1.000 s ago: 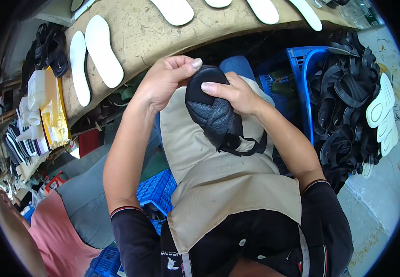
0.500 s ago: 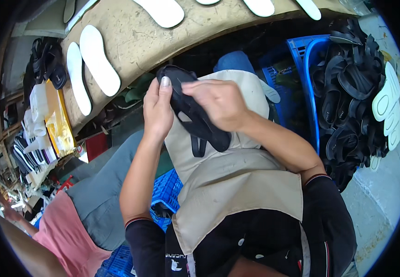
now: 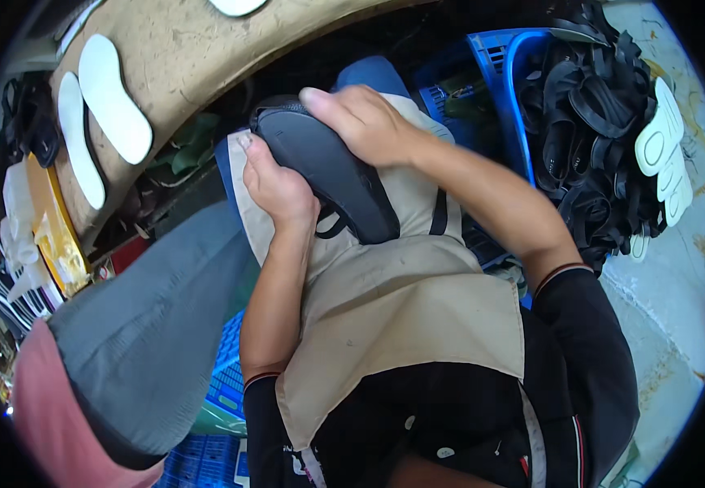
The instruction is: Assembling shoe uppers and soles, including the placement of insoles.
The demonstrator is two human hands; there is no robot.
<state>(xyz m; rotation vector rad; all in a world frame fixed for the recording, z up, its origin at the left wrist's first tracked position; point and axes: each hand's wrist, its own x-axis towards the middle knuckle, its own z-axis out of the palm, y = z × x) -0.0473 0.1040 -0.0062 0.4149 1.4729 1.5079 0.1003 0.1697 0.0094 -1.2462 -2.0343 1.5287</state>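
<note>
A black sandal (image 3: 324, 167) lies over my lap on the beige apron (image 3: 417, 325), its smooth sole side facing up and a strap loop hanging beneath it. My left hand (image 3: 278, 185) grips its left edge, with the thumb up along the side and the other fingers hidden underneath. Across the right edge near the toe, my right hand (image 3: 365, 126) is wrapped round the sandal, thumb on top and fingers out of sight.
White insoles (image 3: 115, 98) lie on the brown-covered bench (image 3: 182, 49) ahead. A blue crate (image 3: 517, 106) at my right is heaped with black sandals (image 3: 592, 146); pale soles (image 3: 660, 150) lean beside it. A person in grey trousers (image 3: 153, 325) sits close at my left.
The sandal has turned over from its strap side to its sole side. My right hand has moved from over the straps to the toe edge. The whole view has shifted.
</note>
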